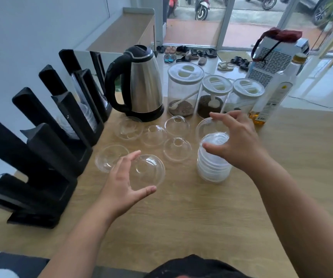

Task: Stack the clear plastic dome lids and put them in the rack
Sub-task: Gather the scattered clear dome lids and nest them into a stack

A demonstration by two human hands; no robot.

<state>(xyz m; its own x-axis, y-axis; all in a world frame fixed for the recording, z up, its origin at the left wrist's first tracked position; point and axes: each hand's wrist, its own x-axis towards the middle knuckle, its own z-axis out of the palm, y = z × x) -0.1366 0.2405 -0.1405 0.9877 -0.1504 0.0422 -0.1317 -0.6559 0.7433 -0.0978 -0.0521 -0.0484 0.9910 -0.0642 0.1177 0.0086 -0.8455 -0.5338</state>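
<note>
clear thin plastic, light and slippery: my left hand [125, 185] loosely cups one dome lid [148, 173] by its rim, my right hand [235, 139] grips the stack [213, 163].

The dome lids [149, 173] under my hands are clear, glossy plastic, as is the stack [213, 163]. My bench [201, 217] is matt pale wood grain. The kettle [141, 85] is brushed shiny metal with black plastic; the rack [41, 157] looks matt black.
</note>
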